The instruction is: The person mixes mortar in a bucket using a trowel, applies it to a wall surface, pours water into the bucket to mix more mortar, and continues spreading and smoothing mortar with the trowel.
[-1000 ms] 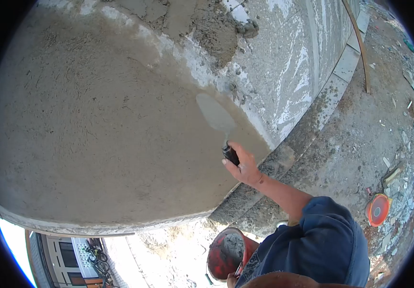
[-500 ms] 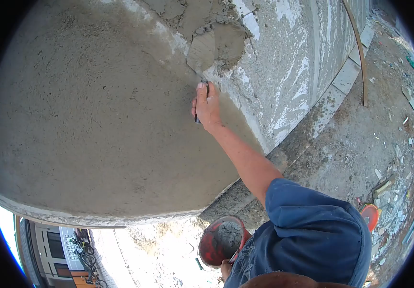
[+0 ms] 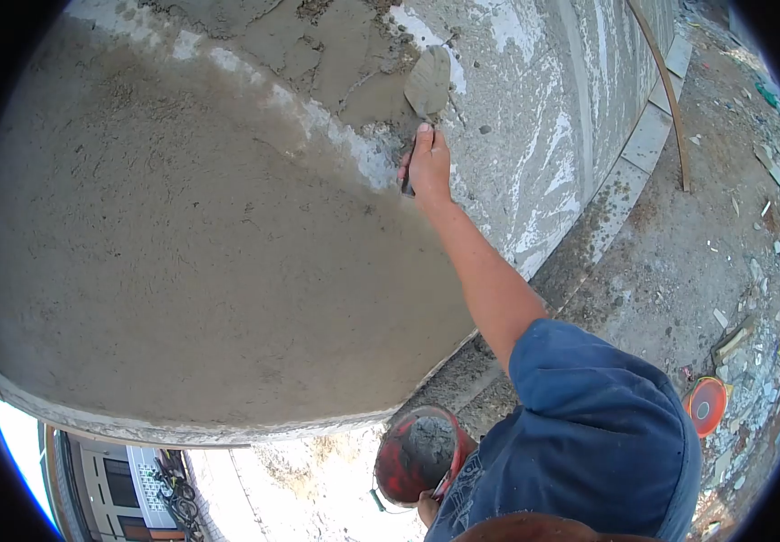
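Grey, wet: just swept across mortar (image 3: 373, 99) with trowel (image 3: 429, 81) clasped in right hand (image 3: 430, 169), apparently flattening it; left hand (image 3: 428, 509): can't tell.

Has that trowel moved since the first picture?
Yes: the trowel has moved up the view, crossing the whitish strip from the smooth plastered face to the rough face.

The bucket (image 3: 393, 464) I saw was red, its mortar (image 3: 432, 440) grey; the trowel blade (image 3: 429, 81) looked grey-beige, the plaster (image 3: 227, 280) brownish grey, the bare wall (image 3: 543, 117) white-streaked grey, the sleeve (image 3: 579, 375) blue.
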Tool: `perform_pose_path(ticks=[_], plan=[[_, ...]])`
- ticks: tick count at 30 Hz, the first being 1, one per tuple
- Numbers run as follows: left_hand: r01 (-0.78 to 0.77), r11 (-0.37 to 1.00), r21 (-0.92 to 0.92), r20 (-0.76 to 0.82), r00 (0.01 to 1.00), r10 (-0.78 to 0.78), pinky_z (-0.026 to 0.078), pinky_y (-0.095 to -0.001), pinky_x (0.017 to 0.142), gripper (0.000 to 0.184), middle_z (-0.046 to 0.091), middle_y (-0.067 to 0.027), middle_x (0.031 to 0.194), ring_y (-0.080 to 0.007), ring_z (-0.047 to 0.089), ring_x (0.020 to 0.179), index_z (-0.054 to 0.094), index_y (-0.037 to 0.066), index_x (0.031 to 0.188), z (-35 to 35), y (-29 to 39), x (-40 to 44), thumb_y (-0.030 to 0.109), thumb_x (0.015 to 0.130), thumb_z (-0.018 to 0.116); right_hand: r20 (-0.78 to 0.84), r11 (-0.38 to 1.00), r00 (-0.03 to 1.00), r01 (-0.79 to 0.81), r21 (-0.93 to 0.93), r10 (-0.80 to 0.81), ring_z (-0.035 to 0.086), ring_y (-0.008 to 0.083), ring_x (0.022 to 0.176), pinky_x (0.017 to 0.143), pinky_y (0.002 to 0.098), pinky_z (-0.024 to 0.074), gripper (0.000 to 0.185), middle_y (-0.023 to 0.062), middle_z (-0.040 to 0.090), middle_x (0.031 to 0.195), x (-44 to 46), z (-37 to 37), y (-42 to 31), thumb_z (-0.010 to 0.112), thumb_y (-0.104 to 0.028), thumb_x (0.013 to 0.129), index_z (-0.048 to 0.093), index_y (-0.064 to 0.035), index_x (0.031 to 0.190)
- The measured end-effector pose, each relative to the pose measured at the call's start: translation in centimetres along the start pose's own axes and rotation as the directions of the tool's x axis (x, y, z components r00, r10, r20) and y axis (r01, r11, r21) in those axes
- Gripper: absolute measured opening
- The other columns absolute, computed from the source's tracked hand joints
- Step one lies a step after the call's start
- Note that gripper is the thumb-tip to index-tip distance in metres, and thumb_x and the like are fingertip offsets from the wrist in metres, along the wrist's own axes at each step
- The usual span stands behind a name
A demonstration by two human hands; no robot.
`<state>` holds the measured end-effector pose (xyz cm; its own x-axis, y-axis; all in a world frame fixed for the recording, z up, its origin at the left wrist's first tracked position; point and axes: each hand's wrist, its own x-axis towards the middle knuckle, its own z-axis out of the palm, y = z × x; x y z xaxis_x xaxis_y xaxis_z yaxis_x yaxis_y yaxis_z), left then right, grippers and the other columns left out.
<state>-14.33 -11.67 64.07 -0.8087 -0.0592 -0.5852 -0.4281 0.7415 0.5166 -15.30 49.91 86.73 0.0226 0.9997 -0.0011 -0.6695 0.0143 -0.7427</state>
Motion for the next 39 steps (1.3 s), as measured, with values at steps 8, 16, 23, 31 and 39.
perform_pose_path(ticks=[8, 16, 23, 31, 39], plan=[[0.042, 0.998, -0.038, -0.025, 0.999, -0.043, 0.052, -0.0355, 0.072, 0.019, 0.07, -0.0204, 0.089, -0.0275, 0.068, 0.085, 0.066, -0.006, 0.088, 0.6, 3.8, 0.2, 0.009, 0.085, 0.055, 0.126, 0.843, 0.979, -0.201, 0.499, 0.159, 0.047, 0.0168, 0.042, 0.04, 0.0316, 0.0403, 0.042, 0.0046, 0.047, 0.06, -2.0, 7.0, -6.4, 0.037, -0.049, 0.106, 0.043, -0.0092, 0.094], [0.069, 0.995, -0.067, -0.015, 0.997, -0.07, 0.052, -0.0347, 0.071, 0.019, 0.069, -0.02, 0.088, -0.0266, 0.068, 0.085, 0.066, -0.007, 0.087, 1.0, 4.6, -1.0, 0.008, 0.085, 0.054, 0.049, 0.998, 0.998, -0.052, 0.036, 0.05, 0.047, 0.0141, 0.042, 0.039, 0.031, 0.0414, 0.038, 0.0032, 0.046, 0.06, -1.6, -2.0, -0.6, 0.041, -0.044, 0.106, 0.044, -0.0075, 0.095], [0.153, 0.984, -0.086, -0.014, 0.988, -0.155, 0.052, -0.034, 0.07, 0.018, 0.069, -0.0195, 0.088, -0.0258, 0.067, 0.084, 0.065, -0.008, 0.086, 1.5, 7.1, -3.3, 0.006, 0.085, 0.053, 0.217, 0.965, 0.963, -0.199, 0.169, 0.161, 0.048, 0.0127, 0.045, 0.041, 0.0294, 0.0416, 0.039, 0.0026, 0.046, 0.061, -9.6, 0.6, 7.9, 0.044, -0.046, 0.105, 0.044, -0.0079, 0.097], [0.193, 0.738, -0.646, 0.231, 0.972, -0.052, 0.059, -0.0355, 0.059, 0.018, 0.063, -0.0161, 0.084, -0.0278, 0.069, 0.078, 0.058, -0.01, 0.092, 4.0, 8.7, -3.3, 0.007, 0.088, 0.052, 0.516, 0.738, 0.727, 0.02, -0.674, 0.452, 0.064, 0.0174, 0.063, 0.058, 0.0323, 0.0501, 0.044, 0.0099, 0.063, 0.075, -12.8, -15.6, 4.1, 0.055, -0.035, 0.1, 0.053, -0.002, 0.13], [-0.061, 0.661, -0.748, 0.228, 0.912, 0.342, 0.067, -0.0387, 0.075, 0.056, 0.055, -0.0208, 0.121, -0.0299, 0.067, 0.099, 0.036, -0.002, 0.139, 3.4, 16.9, -10.6, -0.004, 0.084, 0.047, 0.621, 0.119, 0.08, 0.955, -0.272, 0.78, 0.069, 0.0346, 0.092, 0.077, 0.0461, 0.0548, 0.038, 0.016, 0.071, 0.095, -18.0, -15.4, 2.3, 0.067, -0.027, 0.091, 0.061, -0.0115, 0.125]])
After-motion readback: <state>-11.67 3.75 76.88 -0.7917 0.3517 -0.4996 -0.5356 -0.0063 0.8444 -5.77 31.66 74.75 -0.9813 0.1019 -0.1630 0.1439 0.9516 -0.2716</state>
